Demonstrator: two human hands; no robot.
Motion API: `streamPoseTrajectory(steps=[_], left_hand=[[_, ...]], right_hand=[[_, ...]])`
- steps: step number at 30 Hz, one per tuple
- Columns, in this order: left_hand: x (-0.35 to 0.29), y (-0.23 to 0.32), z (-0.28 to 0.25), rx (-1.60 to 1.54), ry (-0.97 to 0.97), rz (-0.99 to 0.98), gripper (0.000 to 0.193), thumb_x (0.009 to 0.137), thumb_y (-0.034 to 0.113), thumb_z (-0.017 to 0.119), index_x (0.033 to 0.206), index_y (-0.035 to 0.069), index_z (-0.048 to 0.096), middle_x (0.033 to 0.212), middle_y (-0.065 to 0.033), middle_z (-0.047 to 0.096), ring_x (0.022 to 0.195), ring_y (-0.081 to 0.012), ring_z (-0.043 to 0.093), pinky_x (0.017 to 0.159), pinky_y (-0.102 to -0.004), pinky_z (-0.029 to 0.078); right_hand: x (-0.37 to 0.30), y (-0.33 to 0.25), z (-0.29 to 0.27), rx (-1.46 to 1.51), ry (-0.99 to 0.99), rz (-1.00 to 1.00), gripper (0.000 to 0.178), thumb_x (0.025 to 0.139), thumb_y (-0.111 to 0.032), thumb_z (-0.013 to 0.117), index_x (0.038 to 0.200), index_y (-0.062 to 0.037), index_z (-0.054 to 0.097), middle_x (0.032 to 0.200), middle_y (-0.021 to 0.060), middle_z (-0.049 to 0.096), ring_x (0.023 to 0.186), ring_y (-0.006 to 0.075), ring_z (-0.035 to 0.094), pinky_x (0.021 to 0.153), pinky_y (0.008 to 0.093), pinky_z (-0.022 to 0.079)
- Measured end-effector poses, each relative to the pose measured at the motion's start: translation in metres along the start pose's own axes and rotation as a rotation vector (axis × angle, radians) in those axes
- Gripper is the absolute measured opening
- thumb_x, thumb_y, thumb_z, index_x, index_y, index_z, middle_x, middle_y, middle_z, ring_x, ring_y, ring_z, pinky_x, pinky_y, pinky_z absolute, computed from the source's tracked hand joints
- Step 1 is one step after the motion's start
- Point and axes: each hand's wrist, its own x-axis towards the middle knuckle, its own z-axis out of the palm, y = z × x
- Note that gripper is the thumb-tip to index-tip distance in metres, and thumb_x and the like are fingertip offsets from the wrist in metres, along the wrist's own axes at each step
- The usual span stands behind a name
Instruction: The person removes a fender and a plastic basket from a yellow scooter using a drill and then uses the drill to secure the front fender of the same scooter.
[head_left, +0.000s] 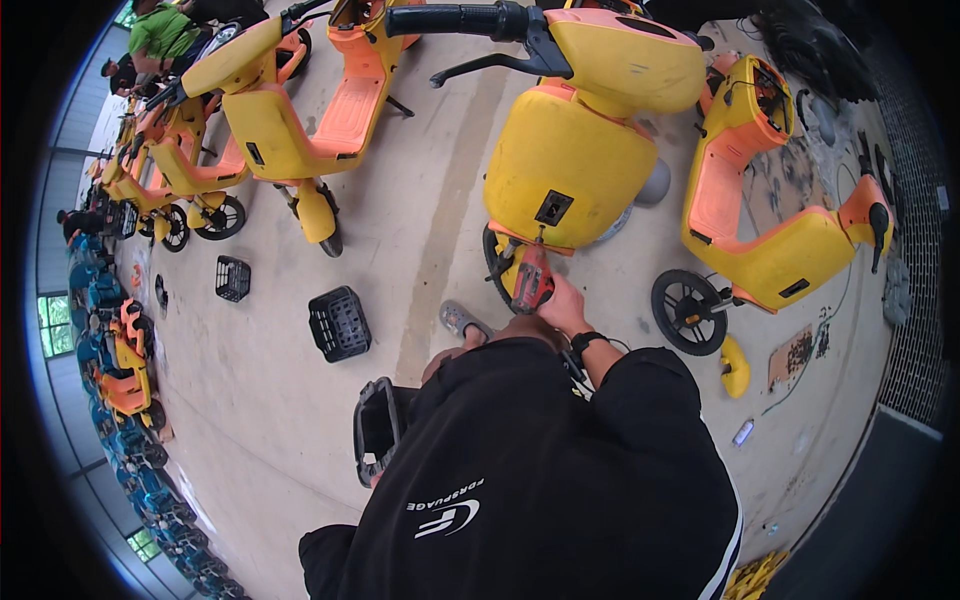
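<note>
My right hand (pixel 565 306) is closed around a red and black cordless drill (pixel 533 283). The drill's bit points up at the lower edge of a black rectangular plate (pixel 552 208) on the yellow front panel (pixel 565 150) of a scooter; whether it touches a screw is too small to tell. At my left side a black plastic basket (pixel 372 432) is tilted, its opening facing outward. Only a sliver of my left hand (pixel 375 481) shows at the basket's lower rim, gripping it; my dark sleeve and shirt hide the rest.
The scooter's handlebar and brake lever (pixel 500 65) reach out at upper left. Other yellow and orange scooters stand left (pixel 290 130) and right (pixel 770 250). Black baskets (pixel 340 323) lie on the floor. A yellow fender (pixel 735 367), small bottle (pixel 743 432) and parts-strewn cardboard (pixel 790 358) lie right.
</note>
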Motion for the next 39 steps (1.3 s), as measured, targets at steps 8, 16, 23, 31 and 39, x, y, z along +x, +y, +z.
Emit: streamPoseTrajectory(steps=[8, 16, 23, 31, 39], left_hand=[[-0.003, -0.001, -0.016, -0.014, 0.022, -0.014, 0.020, 0.076, 0.022, 0.056, 0.079, 0.002, 0.056, 0.076, -0.0153, 0.061, 0.073, -0.0286, 0.060, 0.072, -0.0372, 0.049], [-0.002, 0.005, -0.038, -0.028, 0.051, -0.018, 0.021, 0.077, 0.023, 0.054, 0.080, 0.002, 0.056, 0.076, -0.0158, 0.061, 0.072, -0.0285, 0.060, 0.072, -0.0371, 0.050], [0.005, 0.012, -0.054, -0.047, 0.056, -0.013, 0.021, 0.078, 0.023, 0.053, 0.080, 0.003, 0.055, 0.076, -0.0162, 0.061, 0.071, -0.0284, 0.060, 0.072, -0.0370, 0.050], [0.027, 0.023, -0.044, -0.091, 0.000, -0.001, 0.022, 0.079, 0.024, 0.051, 0.081, 0.003, 0.055, 0.075, -0.0166, 0.061, 0.070, -0.0282, 0.059, 0.071, -0.0369, 0.050], [0.034, 0.019, -0.027, -0.303, -0.153, -0.070, 0.024, 0.079, 0.027, 0.048, 0.076, 0.003, 0.051, 0.073, -0.0156, 0.059, 0.067, -0.0271, 0.057, 0.068, -0.0350, 0.049]], right_hand=[[0.000, -0.008, 0.012, 0.015, -0.006, 0.056, 0.048, 0.064, -0.023, 0.075, 0.106, -0.0085, 0.059, 0.099, 0.0189, 0.064, 0.095, 0.0409, 0.060, 0.080, 0.0457, 0.048], [-0.003, -0.004, 0.024, 0.032, 0.166, 0.001, 0.045, 0.064, -0.021, 0.075, 0.105, -0.0075, 0.060, 0.089, 0.0192, 0.066, 0.089, 0.0407, 0.061, 0.077, 0.0447, 0.049], [-0.004, -0.013, 0.026, 0.018, 0.097, 0.071, 0.044, 0.063, -0.027, 0.077, 0.100, -0.0097, 0.062, 0.093, 0.0162, 0.067, 0.091, 0.0397, 0.061, 0.078, 0.0462, 0.049], [-0.010, -0.012, 0.018, -0.035, 0.057, 0.099, 0.046, 0.063, -0.025, 0.077, 0.103, -0.0096, 0.062, 0.092, 0.0180, 0.067, 0.091, 0.0392, 0.062, 0.078, 0.0435, 0.049], [-0.014, -0.015, -0.009, -0.086, -0.059, 0.036, 0.046, 0.067, -0.031, 0.073, 0.106, -0.0091, 0.061, 0.098, 0.0199, 0.065, 0.095, 0.0408, 0.060, 0.081, 0.0450, 0.048]])
